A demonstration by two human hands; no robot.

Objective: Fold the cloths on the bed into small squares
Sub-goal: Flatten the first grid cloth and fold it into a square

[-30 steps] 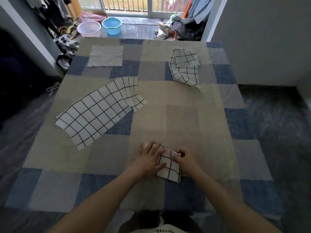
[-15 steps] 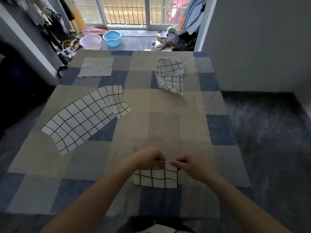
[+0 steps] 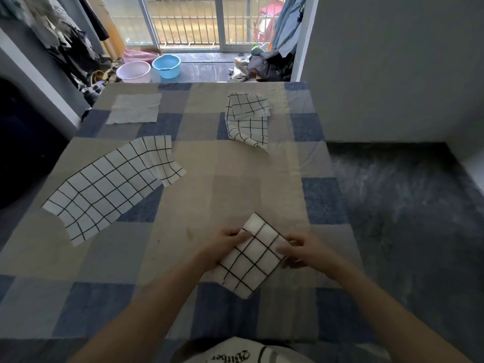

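A folded white cloth with a black grid [image 3: 252, 255] is held over the near part of the bed [image 3: 235, 195], turned like a diamond. My left hand [image 3: 225, 243] grips its left edge with the thumb on top. My right hand [image 3: 301, 251] pinches its right corner. A long white grid cloth [image 3: 112, 187] lies flat on the left of the bed. Another grid cloth [image 3: 247, 119], loosely folded, lies at the far right. A plain pale grey cloth [image 3: 136, 108] lies flat at the far left.
The bed carries a beige and blue checked cover. Beyond its far edge stand a pink basin [image 3: 133, 72] and a blue basin [image 3: 166, 65] near a barred glass door. Clothes hang and pile at the far left and right. Grey floor [image 3: 406, 205] runs along the right side.
The small folded cloth has been lifted and turned from lying square on the bed to a diamond held between both hands. The view has tilted slightly.
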